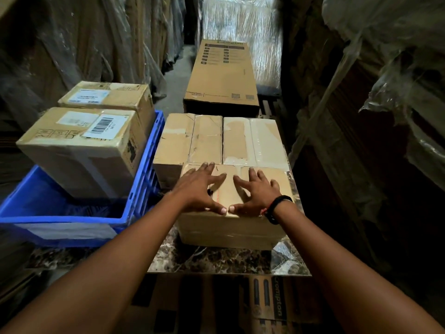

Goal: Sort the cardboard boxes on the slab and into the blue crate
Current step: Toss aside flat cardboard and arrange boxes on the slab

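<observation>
My forearms reach over the near edge of the marble slab. The blue crate sits to the left with two boxes inside. The nearest cardboard box lies on the slab; it looks taped, stiff and probably fairly heavy, so I'd grip its side walls low. My left hand and right hand rest flat on its top, fingers spread, thumbs nearly touching.
</observation>
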